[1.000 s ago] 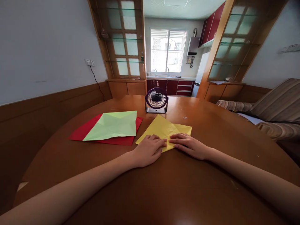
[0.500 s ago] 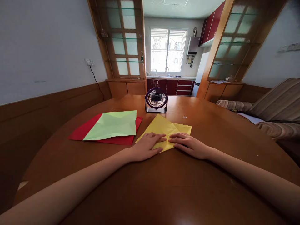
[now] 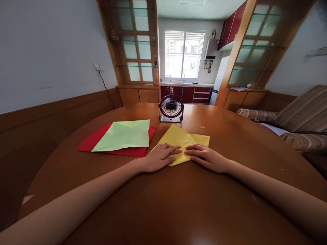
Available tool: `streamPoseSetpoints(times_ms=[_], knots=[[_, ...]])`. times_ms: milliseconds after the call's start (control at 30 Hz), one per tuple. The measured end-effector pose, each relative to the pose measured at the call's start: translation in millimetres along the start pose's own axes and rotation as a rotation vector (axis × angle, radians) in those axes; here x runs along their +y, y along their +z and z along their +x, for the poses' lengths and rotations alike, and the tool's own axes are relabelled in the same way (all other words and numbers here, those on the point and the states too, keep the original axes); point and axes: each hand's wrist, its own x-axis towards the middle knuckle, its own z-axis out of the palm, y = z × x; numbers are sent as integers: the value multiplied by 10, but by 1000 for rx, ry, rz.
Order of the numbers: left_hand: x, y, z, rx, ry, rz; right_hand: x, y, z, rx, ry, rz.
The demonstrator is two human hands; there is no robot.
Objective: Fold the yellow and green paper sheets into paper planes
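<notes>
Both hands lie flat on the yellow paper (image 3: 182, 140) near the middle of the bench (image 3: 163, 200). The left hand (image 3: 158, 158) presses palm-down on the paper's near left edge, its grip spread, pinching nothing. The right hand (image 3: 208, 158) presses the near right part, fingers (image 3: 195, 147) stretched out flat and close together — its grip also closed on nothing. The fingertips of the two hands nearly meet over the folded near corner.

The paper is folded, one point aimed at the fan (image 3: 171, 108) standing just beyond it toward the far edge. Toward the left edge, apart from the yellow paper, a creased green sheet (image 3: 124, 135) lies on a red sheet (image 3: 92, 142). No writing can be read anywhere — neither on the fan nor on the sheets.
</notes>
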Motion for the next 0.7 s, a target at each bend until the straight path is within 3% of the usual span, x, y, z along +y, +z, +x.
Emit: streamPoseSetpoints(times_ms=[700], knots=[[-26,-60,-7,-53,3,-72,-35,6,-1,19,8,-69]])
